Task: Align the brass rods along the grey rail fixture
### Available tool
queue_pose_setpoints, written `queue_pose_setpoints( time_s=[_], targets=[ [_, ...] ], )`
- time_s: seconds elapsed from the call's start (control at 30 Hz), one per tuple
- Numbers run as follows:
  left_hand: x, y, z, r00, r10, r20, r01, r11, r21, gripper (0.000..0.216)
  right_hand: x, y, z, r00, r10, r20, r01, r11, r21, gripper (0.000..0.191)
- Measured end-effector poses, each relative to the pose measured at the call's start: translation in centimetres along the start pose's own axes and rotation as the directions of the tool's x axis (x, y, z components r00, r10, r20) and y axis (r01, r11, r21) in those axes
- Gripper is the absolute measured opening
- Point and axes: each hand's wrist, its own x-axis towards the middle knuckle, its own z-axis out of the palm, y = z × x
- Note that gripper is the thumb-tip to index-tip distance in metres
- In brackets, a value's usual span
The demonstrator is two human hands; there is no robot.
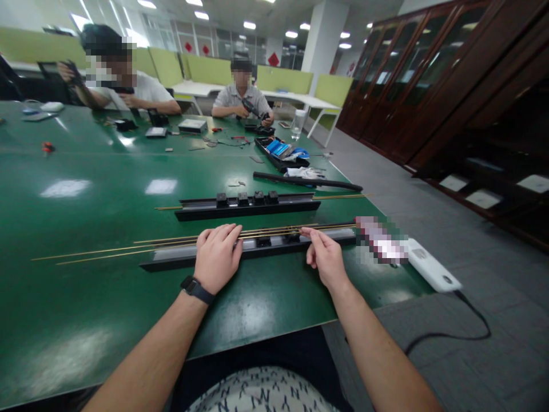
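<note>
A long black rail [171, 257] lies across the green table [86, 297] right before me. Thin brass rods [107, 250] run along its far side. My left hand [218, 256], with a black watch on the wrist, rests palm down on the rail, its fingers stretched over the rods. My right hand [325, 256] sits at the rail's right part, thumb and forefinger pinched on a brass rod [334, 227]. A second black rail [246, 205] with several black blocks on it lies a little farther off.
A black bar [306, 181] and a black tray [278, 151] of blue parts lie beyond. A white power strip [431, 268] with a black cable sits at the table's right edge. Two people work at the far side. Dark wooden cabinets [429, 80] line the right wall.
</note>
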Motion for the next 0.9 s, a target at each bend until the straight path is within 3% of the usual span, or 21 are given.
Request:
queue_pose_setpoints(
  time_s=[0.9],
  targets=[
    [0.05,-0.11,0.06,1.000,0.007,0.012,-0.007,1.000,-0.006,0.034,0.65,0.29,-0.16,0.976,-0.038,-0.214,0.047,0.998,0.035,0.046]
  ],
)
